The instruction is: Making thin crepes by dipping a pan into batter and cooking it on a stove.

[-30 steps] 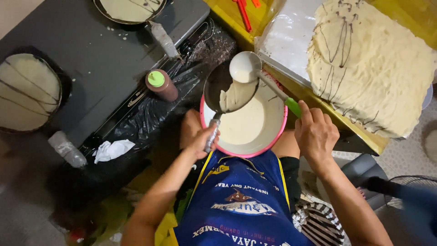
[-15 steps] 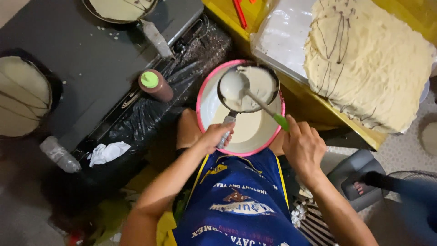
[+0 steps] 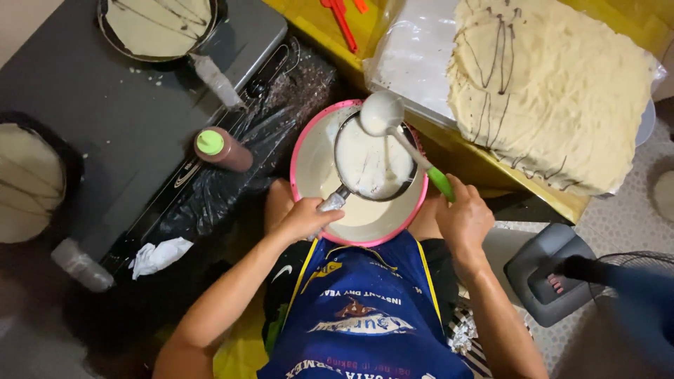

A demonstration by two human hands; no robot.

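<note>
A pink-rimmed bowl [image 3: 303,151] of pale batter rests on my lap. My left hand [image 3: 303,220] grips the wrapped handle of a small dark frying pan [image 3: 373,165], held level over the bowl. My right hand [image 3: 463,219] holds a ladle [image 3: 382,112] by its green handle. The ladle's cup is tipped above the pan and a thin stream of batter runs from it into the pan, which is coated white.
A stack of thin crepes streaked with chocolate [image 3: 554,91] lies on plastic at the right. On the dark stove top [image 3: 105,112] are a brown squeeze bottle with a green cap [image 3: 221,149], a pan with a crepe [image 3: 158,27] at the top and another crepe pan [image 3: 28,182] at the left. A fan base [image 3: 554,274] stands at lower right.
The pan has levelled out over the bowl. My right hand has raised the ladle from inside the pan and tipped it, and batter now pours into the pan.
</note>
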